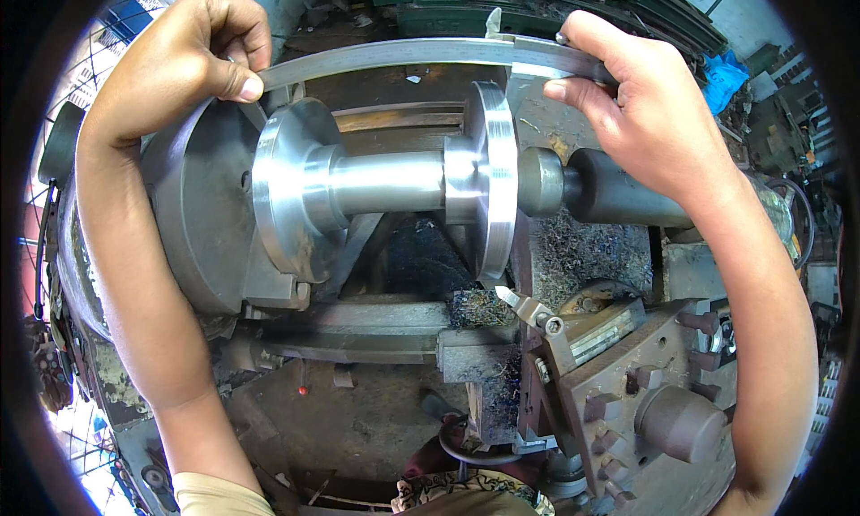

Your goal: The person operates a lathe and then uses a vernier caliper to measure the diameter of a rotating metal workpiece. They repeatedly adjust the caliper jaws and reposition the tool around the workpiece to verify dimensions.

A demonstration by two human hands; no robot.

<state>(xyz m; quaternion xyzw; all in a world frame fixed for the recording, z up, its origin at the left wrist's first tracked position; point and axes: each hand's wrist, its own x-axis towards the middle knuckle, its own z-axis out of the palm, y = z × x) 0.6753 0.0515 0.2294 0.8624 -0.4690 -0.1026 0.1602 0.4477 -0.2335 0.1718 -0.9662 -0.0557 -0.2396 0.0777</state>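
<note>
- In the head view, a long steel caliper spans above a shiny metal spool, its beam bowed by the lens, a small pointed piece rising near its right end.
- The left hand pinches the beam's left end between thumb and curled fingers; the right hand grips the right end, thumb below and fingers above.
- The spool, bright and smooth with a flange at each end, sits between a dark grey chuck and the tailstock centre.
- The left hand covers the caliper's left tip, the right its far end; any scale marks are too small to read.
- Whether the caliper's jaws touch the flanges, I cannot tell.
</note>
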